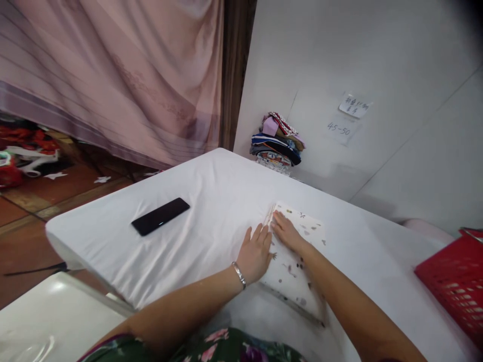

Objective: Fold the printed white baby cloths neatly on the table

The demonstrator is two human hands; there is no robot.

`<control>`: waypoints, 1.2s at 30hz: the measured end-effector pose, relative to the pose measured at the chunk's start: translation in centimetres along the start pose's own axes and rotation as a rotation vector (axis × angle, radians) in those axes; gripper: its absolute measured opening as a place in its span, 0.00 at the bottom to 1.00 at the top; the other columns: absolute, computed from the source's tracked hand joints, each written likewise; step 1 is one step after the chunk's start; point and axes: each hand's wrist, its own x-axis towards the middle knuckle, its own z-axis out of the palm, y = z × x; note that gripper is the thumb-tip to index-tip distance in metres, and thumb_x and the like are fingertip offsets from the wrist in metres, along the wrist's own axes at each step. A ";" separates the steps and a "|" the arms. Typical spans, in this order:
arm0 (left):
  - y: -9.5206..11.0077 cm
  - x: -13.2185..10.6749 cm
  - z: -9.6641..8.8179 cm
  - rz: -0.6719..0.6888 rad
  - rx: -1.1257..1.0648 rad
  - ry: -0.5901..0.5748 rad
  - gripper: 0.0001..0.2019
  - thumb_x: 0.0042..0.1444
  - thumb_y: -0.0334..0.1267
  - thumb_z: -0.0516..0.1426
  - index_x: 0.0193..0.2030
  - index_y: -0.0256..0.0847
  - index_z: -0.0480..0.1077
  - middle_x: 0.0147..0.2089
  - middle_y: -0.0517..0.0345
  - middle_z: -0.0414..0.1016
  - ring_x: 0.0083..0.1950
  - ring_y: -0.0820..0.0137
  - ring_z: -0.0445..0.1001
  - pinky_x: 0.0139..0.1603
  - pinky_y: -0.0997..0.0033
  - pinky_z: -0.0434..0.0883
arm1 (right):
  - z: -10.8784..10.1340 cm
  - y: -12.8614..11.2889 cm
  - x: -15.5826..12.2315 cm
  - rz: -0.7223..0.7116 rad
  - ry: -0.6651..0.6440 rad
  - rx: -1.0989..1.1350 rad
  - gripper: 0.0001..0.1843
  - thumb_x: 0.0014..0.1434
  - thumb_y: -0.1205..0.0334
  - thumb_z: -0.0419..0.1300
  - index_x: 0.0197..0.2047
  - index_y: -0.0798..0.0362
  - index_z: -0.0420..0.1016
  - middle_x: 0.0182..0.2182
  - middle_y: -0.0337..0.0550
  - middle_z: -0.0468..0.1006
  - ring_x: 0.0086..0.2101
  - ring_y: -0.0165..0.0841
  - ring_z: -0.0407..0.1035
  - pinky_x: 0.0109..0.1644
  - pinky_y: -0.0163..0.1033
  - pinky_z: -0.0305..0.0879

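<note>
Where patterned cloth [283, 286] lies folded, both hands [254, 255] [287, 233] touch it.

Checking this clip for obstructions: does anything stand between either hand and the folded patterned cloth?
Nothing visible does. The right hand lies on the folded patterned cloth, and the left hand is at its left edge. The black phone lies well off to the left.

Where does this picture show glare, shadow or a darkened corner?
Head view: a bright reflection on the black phone, shine on the glossy white surface at lower left, shade along the near edge of the folded patterned cloth, a shadow on the grey wall right of the clothes stack, and a darkened upper right corner.
</note>
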 end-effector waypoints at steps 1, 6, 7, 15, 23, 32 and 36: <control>-0.2 -0.2 0.3 -0.015 0.008 -0.023 0.23 0.56 0.40 0.49 0.58 0.37 0.57 0.64 0.46 0.53 0.65 0.58 0.45 0.63 0.53 0.41 | -0.5 0.2 0.3 0.026 0.033 -0.006 0.32 0.61 0.47 0.37 0.64 0.54 0.45 0.64 0.46 0.42 0.63 0.35 0.33 0.62 0.47 0.33; -1.2 -1.3 2.1 -0.084 0.014 -0.066 0.24 0.59 0.43 0.44 0.61 0.38 0.54 0.66 0.49 0.49 0.66 0.59 0.45 0.63 0.50 0.43 | -2.0 -0.3 2.4 0.193 0.109 -0.099 0.31 0.61 0.49 0.39 0.63 0.56 0.48 0.64 0.49 0.43 0.62 0.41 0.33 0.61 0.53 0.32; -1.2 -1.4 2.4 -0.089 0.014 -0.060 0.25 0.59 0.44 0.44 0.62 0.38 0.54 0.66 0.49 0.48 0.66 0.59 0.45 0.63 0.50 0.44 | -1.8 -0.6 2.9 0.198 0.091 -0.113 0.31 0.61 0.49 0.39 0.63 0.56 0.49 0.64 0.50 0.44 0.62 0.41 0.34 0.61 0.53 0.31; -1.7 -1.6 3.4 -0.082 0.068 -0.030 0.26 0.59 0.45 0.44 0.62 0.37 0.54 0.66 0.48 0.48 0.64 0.59 0.50 0.62 0.50 0.48 | 0.7 -0.5 4.7 0.118 0.081 -0.219 0.33 0.61 0.46 0.36 0.64 0.57 0.46 0.64 0.47 0.41 0.62 0.36 0.32 0.62 0.49 0.27; 0.2 0.9 1.8 0.087 0.115 0.040 0.28 0.57 0.52 0.45 0.59 0.36 0.58 0.65 0.46 0.49 0.66 0.58 0.44 0.64 0.51 0.43 | -0.2 -0.9 4.6 0.122 0.059 -0.200 0.33 0.61 0.46 0.35 0.64 0.57 0.46 0.64 0.48 0.42 0.62 0.37 0.33 0.62 0.49 0.28; -1.0 0.9 3.5 0.052 0.089 -0.056 0.32 0.56 0.55 0.44 0.62 0.36 0.54 0.67 0.48 0.45 0.67 0.57 0.41 0.63 0.51 0.46 | -1.9 0.5 0.1 0.191 0.080 -0.188 0.33 0.60 0.44 0.36 0.63 0.55 0.48 0.64 0.47 0.40 0.62 0.38 0.31 0.61 0.50 0.27; -1.1 1.1 4.1 0.042 0.109 -0.067 0.31 0.56 0.54 0.45 0.63 0.37 0.52 0.67 0.49 0.42 0.67 0.57 0.39 0.61 0.49 0.49 | -1.4 0.7 -0.5 0.191 0.054 -0.190 0.34 0.60 0.43 0.36 0.63 0.55 0.48 0.64 0.48 0.41 0.62 0.38 0.31 0.61 0.50 0.27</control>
